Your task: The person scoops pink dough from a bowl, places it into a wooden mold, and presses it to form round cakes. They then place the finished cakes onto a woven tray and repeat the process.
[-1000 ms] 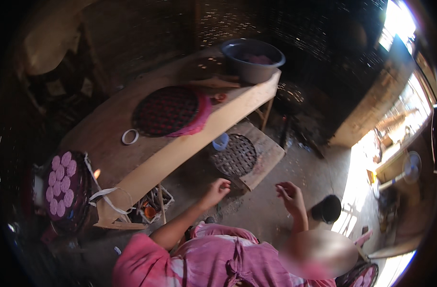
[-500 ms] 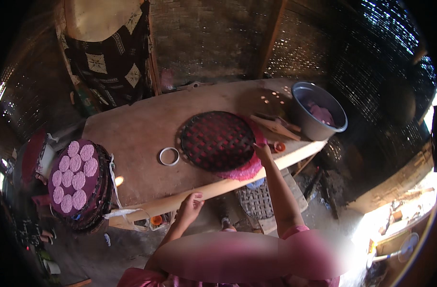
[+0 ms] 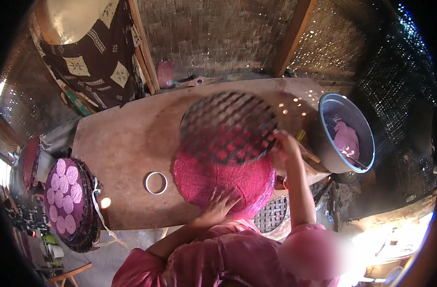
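A round, dark woven tray [image 3: 229, 126] was gripped by the right hand [image 3: 286, 146], with the round pink cloth [image 3: 199, 174], touched by the spread left hand [image 3: 221, 203], only partly uncovered.

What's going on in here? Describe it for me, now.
A person stands at a wooden table. Their right hand grips the right edge of a dark, round woven rack, blurred in this view. The left hand lies spread on the round pink cloth in front of it. A white ring lies to the left; farther left are pink discs on a purple round. A grey tub holding a pink mass stands at right.
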The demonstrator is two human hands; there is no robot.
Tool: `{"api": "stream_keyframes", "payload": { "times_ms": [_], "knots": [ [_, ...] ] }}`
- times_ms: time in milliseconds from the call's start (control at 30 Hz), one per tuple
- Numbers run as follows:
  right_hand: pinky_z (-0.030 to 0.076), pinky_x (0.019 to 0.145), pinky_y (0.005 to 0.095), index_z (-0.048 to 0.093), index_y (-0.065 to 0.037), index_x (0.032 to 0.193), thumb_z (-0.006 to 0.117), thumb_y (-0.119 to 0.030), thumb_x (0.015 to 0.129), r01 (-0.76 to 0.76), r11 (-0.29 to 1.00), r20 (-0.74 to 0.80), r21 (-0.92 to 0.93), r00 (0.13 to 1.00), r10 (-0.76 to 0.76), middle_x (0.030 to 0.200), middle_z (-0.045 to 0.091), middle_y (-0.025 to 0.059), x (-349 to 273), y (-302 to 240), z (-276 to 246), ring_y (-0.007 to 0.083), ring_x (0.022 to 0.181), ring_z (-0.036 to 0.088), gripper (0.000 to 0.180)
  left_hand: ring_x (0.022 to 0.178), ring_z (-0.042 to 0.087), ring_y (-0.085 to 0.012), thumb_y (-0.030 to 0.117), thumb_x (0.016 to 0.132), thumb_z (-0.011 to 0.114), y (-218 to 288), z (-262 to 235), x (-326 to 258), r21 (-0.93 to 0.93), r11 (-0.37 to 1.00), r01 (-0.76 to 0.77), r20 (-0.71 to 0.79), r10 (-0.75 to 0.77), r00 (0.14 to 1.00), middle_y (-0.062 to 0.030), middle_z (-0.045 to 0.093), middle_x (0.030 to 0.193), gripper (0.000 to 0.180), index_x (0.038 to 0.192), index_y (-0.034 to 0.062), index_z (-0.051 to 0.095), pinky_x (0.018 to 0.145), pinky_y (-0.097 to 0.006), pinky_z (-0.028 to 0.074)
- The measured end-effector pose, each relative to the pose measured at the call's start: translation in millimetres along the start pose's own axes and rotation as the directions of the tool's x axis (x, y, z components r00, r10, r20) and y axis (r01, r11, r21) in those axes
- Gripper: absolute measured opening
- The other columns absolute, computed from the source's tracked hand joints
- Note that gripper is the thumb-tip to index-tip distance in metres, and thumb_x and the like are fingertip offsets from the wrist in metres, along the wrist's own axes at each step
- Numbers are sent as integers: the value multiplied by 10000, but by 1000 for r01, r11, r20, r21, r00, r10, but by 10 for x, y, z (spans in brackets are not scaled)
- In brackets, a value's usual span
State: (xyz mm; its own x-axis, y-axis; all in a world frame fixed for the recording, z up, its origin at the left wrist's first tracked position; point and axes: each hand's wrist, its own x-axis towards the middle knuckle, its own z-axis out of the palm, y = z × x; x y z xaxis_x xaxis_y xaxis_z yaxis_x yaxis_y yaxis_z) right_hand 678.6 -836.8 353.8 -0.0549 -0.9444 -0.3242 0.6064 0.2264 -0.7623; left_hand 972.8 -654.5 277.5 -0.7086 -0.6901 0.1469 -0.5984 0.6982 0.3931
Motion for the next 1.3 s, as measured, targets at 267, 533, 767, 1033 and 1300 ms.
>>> {"api": "stream_keyframes", "payload": {
  "times_ms": [267, 533, 767, 1033, 1300],
  "knots": [
    [552, 768, 474, 507, -28, 1123, 481, -167, 999, 262, 955, -383, 139, 904, -192, 954, 568, 102, 1447, -562, -425, 256, 817, 567, 188, 1434, 237, -382, 351, 836, 659, -378, -51, 45, 138, 977, 163, 203, -189, 961, -79, 234, 1580, 720, 1476, 215, 359, 1118, -642, 174],
    [470, 766, 373, 611, -72, 1083, 590, -238, 947, 252, 536, 74, -806, 941, -331, 992, 611, 85, 359, -142, -540, 251, 891, 575, 215, 831, 650, -343, 313, 994, 472, -808, -622, 298, -219, 853, 473, -67, -497, 865, -200, 655, 904, 325, 1009, 34, 638, 685, -488, 477],
    [211, 1162, 542, 399, -146, 1447, 652, -340, 884, 237, -325, 233, -915, 971, 53, 1518, 271, 214, -1580, 1051, -289, 395, 1429, 212, 647, 548, 581, -422, 344, 1015, 441, -838, -1415, 439, -331, 885, 328, -317, -432, 844, -265, 562, 616, 481, 750, -33, 579, 500, -502, 398],
    [206, 1128, 569, 446, -136, 1419, 663, -369, 851, -33, -376, 93, -926, 946, -311, 1462, 367, 203, -1660, 1385, -163, 404, 1360, 326, 651, 651, 464, -241, 401, 1031, 426, -967, -2520, 247, -429, 782, 451, -496, -622, 606, -176, 517, 699, 524, 783, -54, 503, 626, -427, 392],
    [212, 1115, 618, 400, -188, 1447, 691, -273, 816, 92, -285, 162, -954, 958, -235, 1502, 340, 181, -1442, 1321, -71, 413, 1389, 295, 700, 903, 634, -356, 77, 873, 585, -539, -2313, 310, -27, 999, 43, -490, -51, 870, -211, 647, 1027, 407, 1277, 36, 548, 810, -431, 512]
  ]
}}
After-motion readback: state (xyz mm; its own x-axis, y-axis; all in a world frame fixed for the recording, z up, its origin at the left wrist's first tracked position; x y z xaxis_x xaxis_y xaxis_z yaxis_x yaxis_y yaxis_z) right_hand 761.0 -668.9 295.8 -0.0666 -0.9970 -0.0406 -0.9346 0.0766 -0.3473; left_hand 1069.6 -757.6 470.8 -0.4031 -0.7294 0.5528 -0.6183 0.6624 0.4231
